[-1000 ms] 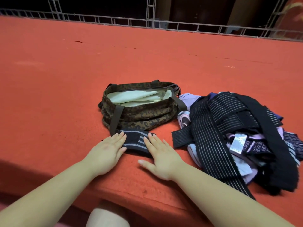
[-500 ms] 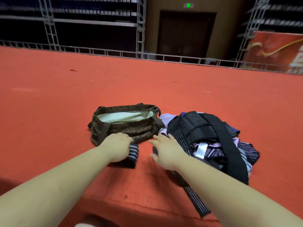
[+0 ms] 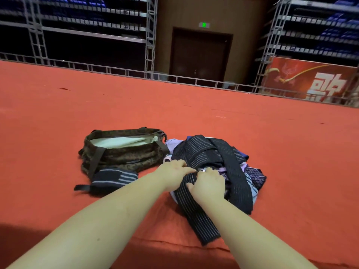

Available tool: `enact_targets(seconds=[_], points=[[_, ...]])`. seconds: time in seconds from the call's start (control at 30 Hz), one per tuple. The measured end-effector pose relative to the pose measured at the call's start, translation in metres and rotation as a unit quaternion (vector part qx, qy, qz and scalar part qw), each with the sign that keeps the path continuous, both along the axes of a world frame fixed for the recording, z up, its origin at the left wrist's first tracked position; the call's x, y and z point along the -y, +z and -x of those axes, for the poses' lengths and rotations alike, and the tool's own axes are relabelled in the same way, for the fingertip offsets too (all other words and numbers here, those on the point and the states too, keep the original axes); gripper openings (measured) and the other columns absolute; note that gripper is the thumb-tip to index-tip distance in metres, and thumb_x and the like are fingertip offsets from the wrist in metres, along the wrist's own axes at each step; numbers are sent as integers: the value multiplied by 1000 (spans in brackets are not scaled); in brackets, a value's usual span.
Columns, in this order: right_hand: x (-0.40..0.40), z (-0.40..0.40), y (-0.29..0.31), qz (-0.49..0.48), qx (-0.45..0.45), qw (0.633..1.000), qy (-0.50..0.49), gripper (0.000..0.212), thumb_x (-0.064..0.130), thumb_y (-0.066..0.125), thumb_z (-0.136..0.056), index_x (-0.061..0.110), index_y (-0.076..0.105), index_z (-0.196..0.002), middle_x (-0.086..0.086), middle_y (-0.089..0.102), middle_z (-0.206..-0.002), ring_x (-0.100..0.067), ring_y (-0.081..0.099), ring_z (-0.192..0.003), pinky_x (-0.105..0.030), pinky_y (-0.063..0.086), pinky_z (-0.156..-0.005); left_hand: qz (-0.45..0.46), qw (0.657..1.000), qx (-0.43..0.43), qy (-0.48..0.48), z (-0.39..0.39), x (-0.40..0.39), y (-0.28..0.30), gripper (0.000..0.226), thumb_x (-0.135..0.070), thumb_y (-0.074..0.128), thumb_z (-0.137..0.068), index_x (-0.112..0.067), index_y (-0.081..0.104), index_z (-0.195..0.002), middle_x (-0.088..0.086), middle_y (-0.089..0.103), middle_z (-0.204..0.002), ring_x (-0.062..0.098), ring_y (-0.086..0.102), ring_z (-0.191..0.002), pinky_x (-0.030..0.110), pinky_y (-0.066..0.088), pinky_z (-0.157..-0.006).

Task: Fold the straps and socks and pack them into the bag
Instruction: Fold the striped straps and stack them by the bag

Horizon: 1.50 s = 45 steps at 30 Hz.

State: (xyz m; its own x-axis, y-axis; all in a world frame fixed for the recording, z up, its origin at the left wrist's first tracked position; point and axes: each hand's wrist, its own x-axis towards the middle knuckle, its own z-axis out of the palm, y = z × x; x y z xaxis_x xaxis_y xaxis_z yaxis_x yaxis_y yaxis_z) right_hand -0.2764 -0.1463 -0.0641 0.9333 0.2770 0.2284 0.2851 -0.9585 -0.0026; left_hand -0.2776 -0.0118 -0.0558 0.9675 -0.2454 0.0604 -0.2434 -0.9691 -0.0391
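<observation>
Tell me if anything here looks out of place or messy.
The folded strap lies on the red carpet in front of the open bag, not inside it. Beside the bag, the pile of straps and socks is a tangled heap, which both hands are on.

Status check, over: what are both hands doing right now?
Left hand and right hand on black pinstriped strap. Folded strap outside bag. Nothing blocking.

One bag [image 3: 124,155], one folded strap [image 3: 112,179], two hands.
</observation>
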Motion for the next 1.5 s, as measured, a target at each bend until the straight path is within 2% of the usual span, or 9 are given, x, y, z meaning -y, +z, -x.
enact_targets(seconds=[0.4, 0.47, 0.67, 0.87, 1.03, 1.17, 1.3, 1.4, 1.5], points=[[8, 8, 12, -234, -65, 969, 50, 23, 33, 51, -95, 20, 57, -113, -4, 65, -113, -27, 57, -109, -32, 39, -85, -66, 994, 82, -23, -4, 4, 18, 33, -18, 51, -89, -18, 50, -122, 8, 41, -130, 28, 47, -107, 34, 38, -73], [11, 2, 21, -269, -62, 960, 44, 18, 33, 54, -93, 22, 59, -107, -3, 67, -108, -26, 59, -104, -31, 41, -80, -61, 992, 106, -12, -9, -3, 30, 34, -27, 58, -87, -15, 54, -119, 8, 43, -130, 28, 47, -112, 37, 43, -81], [19, -32, 62, -263, -41, 961, 72, 15, 34, 57, -92, 25, 64, -101, 1, 68, -103, -23, 60, -97, -31, 45, -78, -64, 989, 128, 27, -31, -29, 45, 43, -49, 57, -88, -22, 59, -120, -3, 50, -133, 22, 43, -121, 35, 35, -95], [35, -63, 92, -262, -28, 957, 124, 12, 30, 55, -94, 24, 64, -98, 5, 61, -93, -17, 55, -91, -25, 35, -73, 87, 982, 166, 22, -45, -49, 48, 32, -42, 59, -90, -15, 62, -107, 5, 63, -100, 25, 52, -105, 32, 34, -87], [55, -83, 108, -287, -17, 946, 148, 9, 28, 56, -93, 23, 61, -88, 6, 63, -90, -16, 58, -91, -24, 35, -75, 258, 952, 161, 36, -44, -48, 69, 19, -32, 57, -93, -15, 59, -102, 6, 64, -97, 23, 53, -90, 29, 33, -73], [60, -85, 109, -316, -33, 936, 151, 22, 44, 59, -89, 23, 61, -81, 7, 64, -82, -14, 59, -82, -28, 40, -68, 326, 934, 146, 1, -47, -39, 91, 8, -28, 58, -93, -25, 54, -87, -2, 62, -86, 22, 56, -87, 35, 45, -81], [47, -79, 97, -314, -92, 928, 178, 31, 56, 70, -71, 31, 68, -90, 15, 70, -87, -1, 64, -86, -27, 50, -81, 367, 924, 109, -4, -54, -27, 83, 7, -24, 62, -90, -26, 60, -84, -1, 68, -85, 21, 63, -87, 39, 50, -84], [35, -78, 92, -375, -154, 890, 207, 43, 57, 75, -61, 29, 73, -94, 15, 73, -89, 2, 67, -88, -28, 52, -88, 400, 912, 89, 8, -57, -23, 71, 14, -23, 63, -89, -30, 60, -78, -7, 65, -77, 19, 62, -81, 43, 52, -82], [27, -84, 89, -371, -121, 898, 201, 16, 38, 75, -76, 26, 72, -85, 11, 73, -84, -2, 67, -84, -27, 52, -83, 429, 899, 84, 17, -59, -24, 64, 21, -23, 64, -89, -33, 59, -72, -8, 64, -74, 19, 63, -79, 44, 54, -80]])
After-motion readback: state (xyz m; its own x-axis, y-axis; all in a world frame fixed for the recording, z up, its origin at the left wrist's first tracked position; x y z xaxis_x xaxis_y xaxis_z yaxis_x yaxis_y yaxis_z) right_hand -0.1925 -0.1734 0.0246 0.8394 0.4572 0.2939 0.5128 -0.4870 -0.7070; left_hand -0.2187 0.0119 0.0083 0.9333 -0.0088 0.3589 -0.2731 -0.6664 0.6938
